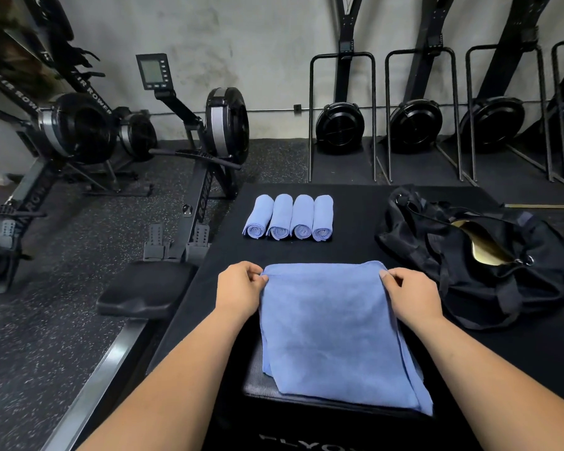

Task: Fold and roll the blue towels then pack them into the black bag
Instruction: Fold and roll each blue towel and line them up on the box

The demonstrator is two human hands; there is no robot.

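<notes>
At the far left, on the speckled floor, stands a rowing machine [225, 125] with a small monitor [152, 71] on an arm, and its black seat [144, 289] sits on the rail just beside a black platform [355, 249]. More machines of the same kind stand behind it. The left hand [238, 288] reaches over the platform and pinches the far left corner of a blue towel [332, 333] between the thumb and the curled fingers. This towel lies flat on the platform in front of the person, folded into a wide rectangle, and its near edge shows several layers at the right corner. Beyond it, farther from the person, four rolled blue towels [282, 216] lie side by side in one row and touch each other, with their spiral ends turned toward the camera. The right hand [411, 294] grasps the far right corner of the flat towel in the same manner, with the thumb on top and the fingers curled around the edge. To the right of this hand, also on the platform, lies the black bag [453, 281]. It is soft and collapsed, its straps lie loose across it, and its opening [482, 245] shows a golden lining inside. No towel is visible in the bag. Along the grey wall [267, 43] behind, at the right, several upright fan machines [415, 122] stand in a row.
</notes>
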